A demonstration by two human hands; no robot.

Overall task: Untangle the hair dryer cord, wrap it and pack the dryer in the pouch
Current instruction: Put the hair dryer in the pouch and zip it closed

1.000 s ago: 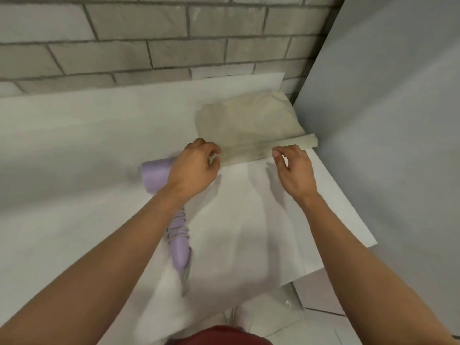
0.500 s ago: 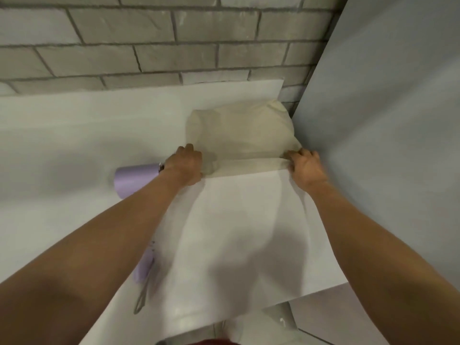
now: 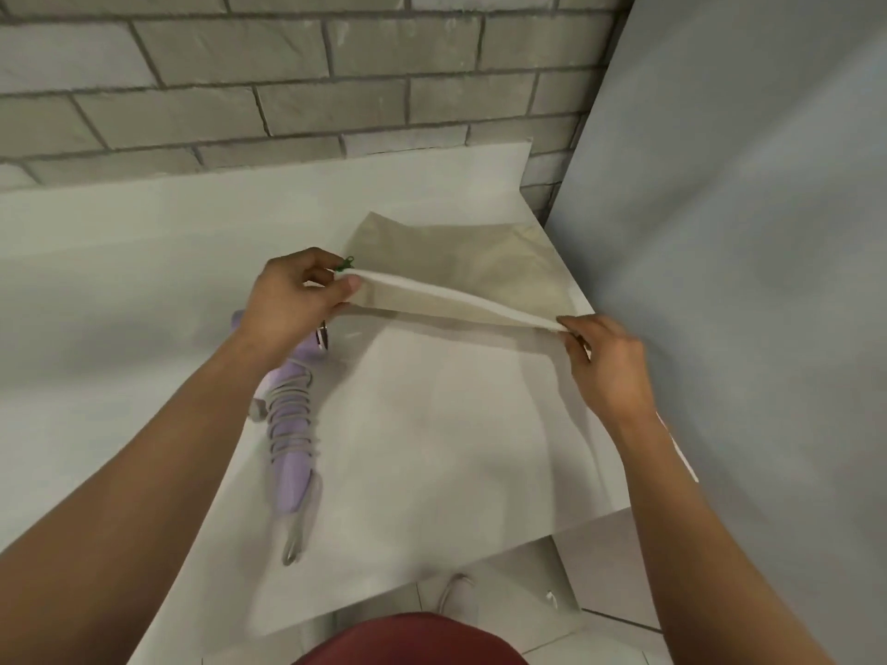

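A beige cloth pouch [image 3: 480, 266] lies at the back right of the white table [image 3: 144, 261]. My left hand [image 3: 293, 300] pinches the left end of its near edge by a small green zip pull [image 3: 344, 264]. My right hand [image 3: 605, 367] pinches the right end, and the edge is lifted and stretched between them. The lilac hair dryer [image 3: 290, 448] lies under my left wrist, its handle pointing toward me with the grey cord [image 3: 288, 415] wound round it. The dryer's barrel is mostly hidden by my hand.
A grey brick wall [image 3: 288, 79] runs behind the table. A smooth grey panel [image 3: 744, 232] stands close on the right, beside the pouch. The table's near edge [image 3: 432, 573] cuts diagonally below my arms, with tiled floor beneath.
Both hands have taken the pouch's near edge and lifted it off the table, pulling it taut. The dryer now shows its cord-wrapped handle again beneath my left arm.
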